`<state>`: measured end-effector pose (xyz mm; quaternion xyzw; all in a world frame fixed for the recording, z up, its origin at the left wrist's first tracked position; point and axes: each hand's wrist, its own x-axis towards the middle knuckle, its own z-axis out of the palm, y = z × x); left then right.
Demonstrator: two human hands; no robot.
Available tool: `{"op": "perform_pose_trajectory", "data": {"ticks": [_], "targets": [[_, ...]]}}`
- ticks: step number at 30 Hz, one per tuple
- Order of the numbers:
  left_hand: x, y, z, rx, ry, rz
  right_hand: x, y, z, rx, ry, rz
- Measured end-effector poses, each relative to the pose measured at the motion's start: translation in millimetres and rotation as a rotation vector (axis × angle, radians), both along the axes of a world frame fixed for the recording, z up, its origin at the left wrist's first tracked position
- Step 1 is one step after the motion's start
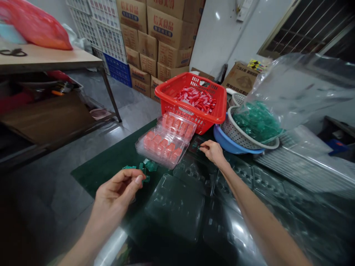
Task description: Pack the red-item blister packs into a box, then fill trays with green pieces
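Observation:
My left hand (118, 194) is closed, thumb and index finger pinched on a small green translucent piece (144, 178). Just beyond lie several more green pieces (151, 165) on the dark green tabletop (105, 159). Farther right, my right hand (213, 150) has its fingertips pressed together low over the table, beside a small greenish patch; what they hold cannot be made out. Between the hands and the red basket sits an open clear plastic tray (141, 150) with pink-orange shaped pieces in its hollows. Empty clear plastic trays (177, 207) lie in front of me.
A red basket (191, 114) holds pink and white pieces. Right of it, a grey colander (229, 127) with green pieces in a clear bag rests in a blue basin (222, 138). Cardboard boxes (163, 29) are stacked behind; a wooden table (55, 57) stands at left.

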<state>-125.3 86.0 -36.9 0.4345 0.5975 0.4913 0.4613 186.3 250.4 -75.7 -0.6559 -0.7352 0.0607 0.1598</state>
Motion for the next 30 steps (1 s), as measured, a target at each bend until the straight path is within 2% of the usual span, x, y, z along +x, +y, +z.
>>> {"op": "perform_pose_trajectory", "data": {"ticks": [5, 10, 13, 16, 19, 21, 23, 26, 28, 30], "targets": [[-21.5, 18.5, 3.7, 0.084, 0.094, 0.173, -9.2, 5.0, 10.2, -0.071, -0.185, 0.041], [-44.5, 24.0, -0.1, 0.094, 0.251, 0.14, -8.4, 16.8, 21.5, -0.165, -0.328, 0.121], [-53.7, 21.0, -6.8, 0.151, 0.414, 0.051, -9.9, 18.5, 18.3, -0.154, -0.409, 0.152], [-60.9, 23.6, -14.9, 0.224, 0.713, -0.091, -13.3, 15.6, 12.7, -0.124, -0.456, 0.168], [-67.7, 33.1, -21.0, 0.205, 0.977, -0.257, -12.5, 14.3, 11.3, -0.123, -0.465, 0.182], [-72.1, 39.5, -22.7, 0.192, 1.029, -0.359, -7.6, 14.3, 14.0, -0.127, -0.453, 0.19], [-76.1, 43.0, -22.0, 0.208, 1.02, -0.394, -0.9, 11.6, 19.2, -0.102, -0.438, 0.189], [-78.8, 40.4, -15.4, 0.206, 0.882, -0.25, 1.4, -5.4, 31.4, 0.055, -0.366, 0.112], [-75.5, 33.9, -7.4, 0.191, 0.679, -0.12, -11.4, -29.0, 41.5, 0.183, -0.171, 0.071], [-66.2, 25.2, 1.7, 0.173, 0.408, -0.057, -39.2, -61.1, 51.9, 0.219, 0.174, 0.106]]}}
